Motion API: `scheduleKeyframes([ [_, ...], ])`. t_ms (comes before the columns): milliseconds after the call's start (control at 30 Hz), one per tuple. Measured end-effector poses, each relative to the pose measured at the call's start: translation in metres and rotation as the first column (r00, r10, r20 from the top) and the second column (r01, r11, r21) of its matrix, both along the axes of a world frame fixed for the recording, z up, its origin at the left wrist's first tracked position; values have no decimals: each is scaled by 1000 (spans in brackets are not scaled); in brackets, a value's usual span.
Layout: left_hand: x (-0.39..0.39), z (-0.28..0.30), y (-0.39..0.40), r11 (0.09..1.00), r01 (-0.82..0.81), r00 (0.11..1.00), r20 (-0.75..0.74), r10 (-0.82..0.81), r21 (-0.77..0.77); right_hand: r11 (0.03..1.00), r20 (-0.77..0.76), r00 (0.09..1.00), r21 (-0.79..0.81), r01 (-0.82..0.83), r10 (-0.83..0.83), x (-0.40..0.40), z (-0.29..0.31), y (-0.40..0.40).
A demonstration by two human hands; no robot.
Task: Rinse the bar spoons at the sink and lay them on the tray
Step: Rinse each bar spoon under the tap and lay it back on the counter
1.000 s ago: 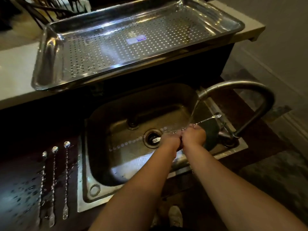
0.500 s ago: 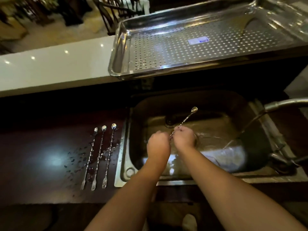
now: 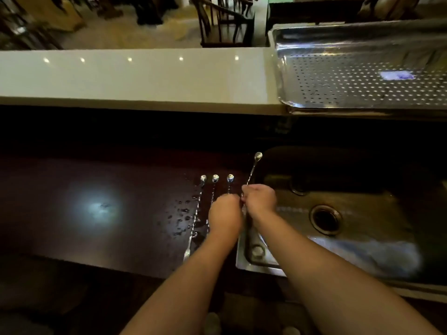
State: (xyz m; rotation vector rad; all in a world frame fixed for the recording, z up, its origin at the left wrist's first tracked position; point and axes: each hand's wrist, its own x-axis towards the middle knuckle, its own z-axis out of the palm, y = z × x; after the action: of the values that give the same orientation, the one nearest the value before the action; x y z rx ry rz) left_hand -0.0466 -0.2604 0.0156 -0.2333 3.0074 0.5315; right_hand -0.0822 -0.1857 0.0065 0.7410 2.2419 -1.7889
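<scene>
I hold 1 bar spoon (image 3: 253, 169) with its bowl pointing up and away from me, over the left rim of the sink (image 3: 362, 213). My right hand (image 3: 260, 199) pinches its twisted stem, fingers curled around it. My left hand (image 3: 225, 215) sits just beside the right, fingers curled; it seems to grip the lower end of the same spoon, though that end is hidden. Just left of my hands, 3 more spoons (image 3: 214, 180) lie side by side on the dark wet counter (image 3: 121, 213), bowls at the far end. The perforated steel tray (image 3: 362, 76) rests on the pale upper ledge (image 3: 145, 78), far right.
</scene>
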Motion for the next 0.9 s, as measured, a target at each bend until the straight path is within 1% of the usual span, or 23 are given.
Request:
scheduleKeyframes([
  [67,3,-1,-31,1000,-25,1000,8,25,1,1000,-4,1000,-11,-6,6,3,2,-31],
  [200,13,-7,-83,996,-84,996,29,83,24,997,19,997,-6,-79,79,11,-2,-86],
  [433,32,-14,-137,977,-188,981,77,180,101,986,83,985,55,-159,155,17,-15,-146],
  [600,41,-24,-155,960,-246,969,74,237,134,953,104,966,172,-251,236,20,-24,-168],
  [767,44,-31,-164,961,-239,970,82,229,138,885,159,935,305,-351,316,18,-32,-175],
  [900,42,-34,-167,963,-227,972,92,216,142,830,165,931,421,-366,326,17,-34,-178],
])
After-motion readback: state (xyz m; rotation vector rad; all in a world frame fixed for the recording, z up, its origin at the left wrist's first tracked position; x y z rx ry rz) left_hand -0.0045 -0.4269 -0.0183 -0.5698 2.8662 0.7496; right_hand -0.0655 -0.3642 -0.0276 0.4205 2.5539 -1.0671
